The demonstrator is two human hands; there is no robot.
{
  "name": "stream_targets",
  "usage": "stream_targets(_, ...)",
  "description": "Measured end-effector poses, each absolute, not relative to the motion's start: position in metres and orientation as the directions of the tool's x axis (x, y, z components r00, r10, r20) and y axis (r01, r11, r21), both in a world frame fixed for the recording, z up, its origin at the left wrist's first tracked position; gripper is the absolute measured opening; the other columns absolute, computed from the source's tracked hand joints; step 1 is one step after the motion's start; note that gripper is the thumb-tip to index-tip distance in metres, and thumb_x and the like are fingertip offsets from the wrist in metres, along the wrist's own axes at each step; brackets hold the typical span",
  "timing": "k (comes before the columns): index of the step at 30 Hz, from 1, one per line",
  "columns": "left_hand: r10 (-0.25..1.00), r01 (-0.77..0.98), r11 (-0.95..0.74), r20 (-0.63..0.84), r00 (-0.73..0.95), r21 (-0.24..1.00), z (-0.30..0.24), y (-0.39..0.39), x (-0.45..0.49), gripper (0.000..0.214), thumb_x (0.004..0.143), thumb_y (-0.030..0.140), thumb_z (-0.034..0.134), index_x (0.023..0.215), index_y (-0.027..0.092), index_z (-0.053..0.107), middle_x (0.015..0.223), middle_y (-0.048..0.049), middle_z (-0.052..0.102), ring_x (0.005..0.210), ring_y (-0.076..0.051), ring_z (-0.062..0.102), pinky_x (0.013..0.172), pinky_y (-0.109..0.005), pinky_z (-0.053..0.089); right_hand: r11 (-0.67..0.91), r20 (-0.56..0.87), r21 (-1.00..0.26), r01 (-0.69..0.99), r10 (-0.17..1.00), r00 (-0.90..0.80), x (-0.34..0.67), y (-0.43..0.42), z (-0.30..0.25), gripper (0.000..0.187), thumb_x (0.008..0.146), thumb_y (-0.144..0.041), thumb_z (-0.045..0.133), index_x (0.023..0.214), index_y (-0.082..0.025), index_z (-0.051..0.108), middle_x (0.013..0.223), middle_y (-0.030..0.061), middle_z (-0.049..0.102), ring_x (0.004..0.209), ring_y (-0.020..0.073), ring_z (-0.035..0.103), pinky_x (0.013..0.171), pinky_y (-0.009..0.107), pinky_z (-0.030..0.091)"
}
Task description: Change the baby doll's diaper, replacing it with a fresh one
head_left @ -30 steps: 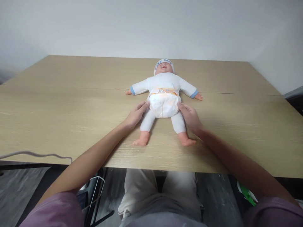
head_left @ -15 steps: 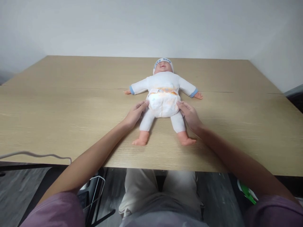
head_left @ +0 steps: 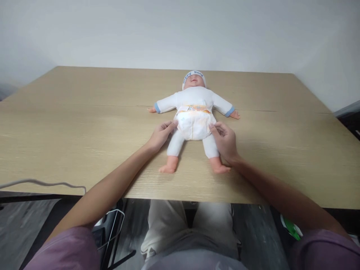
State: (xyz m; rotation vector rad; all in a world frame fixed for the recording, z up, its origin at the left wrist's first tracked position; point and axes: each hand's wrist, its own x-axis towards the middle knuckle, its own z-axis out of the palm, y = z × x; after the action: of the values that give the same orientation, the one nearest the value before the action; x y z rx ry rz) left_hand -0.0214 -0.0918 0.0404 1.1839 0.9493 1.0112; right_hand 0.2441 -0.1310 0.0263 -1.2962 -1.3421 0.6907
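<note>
A baby doll [head_left: 194, 98] in a white suit and cap lies on its back on the wooden table [head_left: 84, 123], arms spread, feet towards me. It wears a white diaper [head_left: 194, 125] with an orange waistband. My left hand [head_left: 161, 135] pinches the diaper's left edge at the hip. On the other side, my right hand [head_left: 225, 141] has its fingertips pressed together on the diaper's edge, above the doll's thigh.
A white cable [head_left: 42, 183] runs along the table's near left edge. My legs [head_left: 185, 228] show under the table. A green and white object [head_left: 292, 229] lies on the floor at the right. A wire frame [head_left: 112, 228] stands by my left knee.
My right hand has shifted slightly inward against the diaper's side, fingers more curled. The doll has barely moved. My left hand stays at the hip.
</note>
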Motion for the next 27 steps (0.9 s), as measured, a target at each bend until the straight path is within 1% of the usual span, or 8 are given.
stream_targets(4, 0.969, -0.082, 0.029, -0.008, 0.246, 0.996, 0.037, -0.087, -0.023, 0.058, 0.082, 0.075, 0.089, 0.073, 0.021, 0.068, 0.066, 0.0000, 0.059, 0.063, -0.015, 0.048, 0.058, -0.030, 0.034, 0.296, 0.449, -0.821, 0.487, 0.863, 0.232, 0.243, -0.131, 0.028, 0.040, 0.099, -0.064, 0.073, 0.088, -0.026, 0.074, 0.086, 0.0023, 0.061, 0.075, 0.0199, 0.049, 0.076, 0.037, 0.045)
stream_targets(10, 0.979, -0.094, -0.007, 0.026, 0.203, 0.996, 0.034, -0.092, -0.020, 0.054, 0.082, 0.073, 0.090, 0.084, 0.020, 0.079, 0.076, -0.0018, 0.072, 0.070, -0.016, 0.059, 0.062, -0.028, 0.043, 0.348, 0.479, -0.791, 0.503, 0.864, 0.157, 0.245, -0.126, 0.031, 0.041, 0.101, -0.065, 0.069, 0.089, -0.026, 0.070, 0.089, 0.0018, 0.058, 0.074, 0.0191, 0.048, 0.074, 0.037, 0.045)
stream_targets(13, 0.978, -0.071, -0.054, 0.067, 0.196, 0.996, 0.032, -0.101, -0.028, 0.055, 0.088, 0.073, 0.085, 0.102, 0.020, 0.084, 0.093, -0.0057, 0.081, 0.082, -0.019, 0.067, 0.073, -0.030, 0.050, 0.390, 0.503, -0.743, 0.544, 0.861, 0.070, 0.256, -0.137, 0.030, 0.031, 0.103, -0.056, 0.069, 0.100, -0.025, 0.072, 0.091, 0.0023, 0.061, 0.077, 0.0203, 0.052, 0.078, 0.038, 0.047)
stream_targets(16, 0.967, 0.105, -0.184, 0.161, 0.196, 0.977, 0.028, -0.107, -0.049, 0.054, 0.098, 0.067, 0.076, 0.124, 0.021, 0.081, 0.118, -0.0093, 0.083, 0.096, -0.022, 0.069, 0.088, -0.032, 0.052, 0.398, 0.489, -0.679, 0.616, 0.872, -0.024, 0.280, -0.150, 0.026, 0.027, 0.104, -0.050, 0.068, 0.112, -0.025, 0.071, 0.099, 0.0052, 0.069, 0.079, 0.0225, 0.058, 0.083, 0.041, 0.051)
stream_targets(19, 0.951, 0.366, -0.310, 0.281, 0.133, 0.878, 0.022, -0.098, -0.070, 0.044, 0.103, 0.058, 0.072, 0.125, 0.020, 0.076, 0.128, -0.0118, 0.078, 0.103, -0.025, 0.066, 0.098, -0.037, 0.051, 0.389, 0.537, -0.535, 0.750, 0.842, -0.054, 0.309, -0.147, 0.019, 0.025, 0.104, -0.047, 0.064, 0.113, -0.024, 0.070, 0.102, 0.0097, 0.072, 0.091, 0.0283, 0.063, 0.094, 0.047, 0.052)
stream_targets(21, 0.914, 0.543, -0.377, 0.397, 0.085, 0.751, 0.017, -0.081, -0.076, 0.042, 0.101, 0.052, 0.073, 0.126, 0.018, 0.073, 0.132, -0.0164, 0.075, 0.114, -0.031, 0.064, 0.109, -0.045, 0.046, 0.368, 0.586, -0.413, 0.833, 0.808, -0.066, 0.324, -0.130, 0.015, 0.027, 0.104, -0.044, 0.062, 0.117, -0.021, 0.069, 0.110, 0.0145, 0.074, 0.105, 0.0333, 0.065, 0.105, 0.053, 0.049)
stream_targets(24, 0.848, 0.741, -0.416, 0.520, 0.106, 0.527, 0.013, -0.042, -0.068, 0.054, 0.097, 0.046, 0.075, 0.139, 0.014, 0.066, 0.149, -0.0242, 0.064, 0.140, -0.042, 0.052, 0.125, -0.054, 0.031, 0.282, 0.583, -0.292, 0.914, 0.810, -0.064, 0.330, -0.085, 0.014, 0.042, 0.103, -0.041, 0.062, 0.135, -0.015, 0.065, 0.140, 0.0225, 0.068, 0.129, 0.0403, 0.059, 0.114, 0.057, 0.043)
stream_targets(27, 0.845, 0.836, -0.357, 0.526, 0.098, 0.417, 0.015, 0.002, -0.045, 0.063, 0.095, 0.043, 0.074, 0.149, 0.016, 0.059, 0.164, -0.0238, 0.054, 0.150, -0.045, 0.044, 0.127, -0.054, 0.028, 0.179, 0.542, -0.217, 0.960, 0.840, -0.034, 0.320, -0.035, 0.017, 0.055, 0.102, -0.039, 0.062, 0.150, -0.013, 0.057, 0.157, 0.0245, 0.057, 0.140, 0.0433, 0.050, 0.117, 0.059, 0.040)
